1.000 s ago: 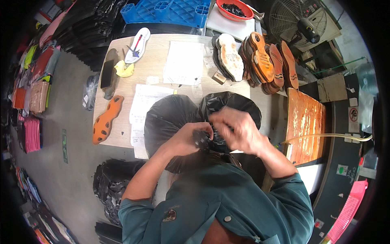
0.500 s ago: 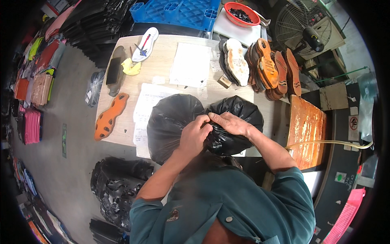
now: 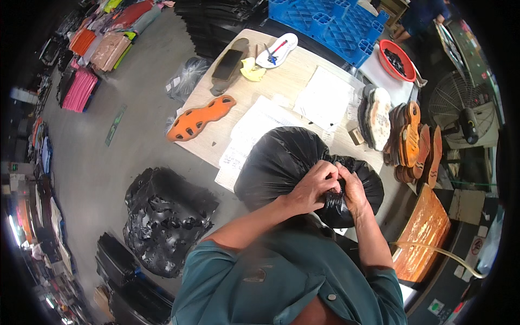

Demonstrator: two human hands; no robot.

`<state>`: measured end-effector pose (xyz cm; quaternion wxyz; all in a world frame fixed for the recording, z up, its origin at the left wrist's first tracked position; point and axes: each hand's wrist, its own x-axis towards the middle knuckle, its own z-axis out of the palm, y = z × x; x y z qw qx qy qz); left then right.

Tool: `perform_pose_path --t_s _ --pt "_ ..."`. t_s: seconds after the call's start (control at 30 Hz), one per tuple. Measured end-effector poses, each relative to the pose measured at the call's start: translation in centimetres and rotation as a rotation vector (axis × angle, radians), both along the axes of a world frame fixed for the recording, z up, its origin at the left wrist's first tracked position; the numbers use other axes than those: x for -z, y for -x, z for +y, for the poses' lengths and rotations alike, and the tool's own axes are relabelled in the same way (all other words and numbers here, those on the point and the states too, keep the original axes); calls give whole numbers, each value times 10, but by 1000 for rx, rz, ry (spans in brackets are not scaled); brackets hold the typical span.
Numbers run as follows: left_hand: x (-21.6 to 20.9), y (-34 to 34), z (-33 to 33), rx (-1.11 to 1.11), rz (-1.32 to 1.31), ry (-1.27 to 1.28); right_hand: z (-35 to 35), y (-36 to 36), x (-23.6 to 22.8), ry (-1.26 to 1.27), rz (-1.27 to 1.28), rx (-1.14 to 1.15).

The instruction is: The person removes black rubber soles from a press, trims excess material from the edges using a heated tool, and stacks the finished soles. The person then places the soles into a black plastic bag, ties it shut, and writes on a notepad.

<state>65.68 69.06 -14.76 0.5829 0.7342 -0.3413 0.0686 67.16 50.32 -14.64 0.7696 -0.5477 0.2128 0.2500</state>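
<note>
A black plastic bag bulges on the near part of the table, with a large full lobe (image 3: 273,165) on the left and a smaller lobe (image 3: 371,183) on the right. Whether this is one bag or two, I cannot tell. Between the lobes, my left hand (image 3: 311,190) pinches the gathered plastic, fingers curled. Close against it, my right hand (image 3: 354,190) grips the same bunched plastic from the right, and a crumpled fold sticks out below the fingers. My fingertips partly hide the gathered spot.
Papers (image 3: 324,98), an orange sole-shaped piece (image 3: 201,117), a phone (image 3: 227,65) and a white sole (image 3: 279,51) lie on the table (image 3: 206,154). Stacked soles (image 3: 403,135) stand at the right, near a fan (image 3: 467,119). Black scrap sheets (image 3: 168,222) lie on the floor.
The view has turned, shifting the table to the right. My right hand has swung upright beside the left, and the right lobe looks smaller, with a fold of plastic now showing below my fingers.
</note>
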Motion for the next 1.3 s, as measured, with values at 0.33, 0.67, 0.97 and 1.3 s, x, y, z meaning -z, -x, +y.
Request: perform_pose_path --t_s 0.33,0.67,0.97,1.3 --pt "3 5 2 -54 -2 -20 -6 -46 -5 1114 -942 -571" --pt "22 54 6 -102 -152 -317 -30 -74 55 1625 -939 -759" --pt "21 36 6 -131 200 134 -37 -50 28 1397 -585 -294" --pt "6 -21 -19 77 465 -280 11 32 -52 1333 -912 -331"
